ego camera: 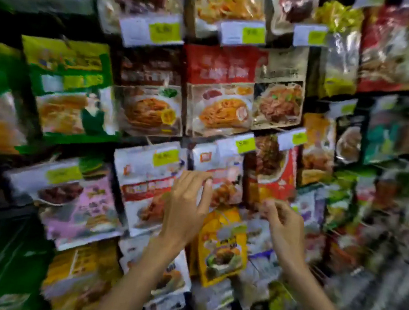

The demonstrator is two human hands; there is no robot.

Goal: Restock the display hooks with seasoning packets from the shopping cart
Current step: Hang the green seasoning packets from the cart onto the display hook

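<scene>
Crowded display wall (pixel 58 26), blurred white-red seasoning packet (pixel 222 168)

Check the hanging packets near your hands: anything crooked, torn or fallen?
Nothing stands out. The packets hang in rows behind their price tags; the shared slant looks like camera tilt. Blur would hide small damage.

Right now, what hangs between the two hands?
Head view: between the left hand and right hand hang a white-and-red seasoning packet and, lower, a yellow rectangular packet picturing a dish.
</scene>
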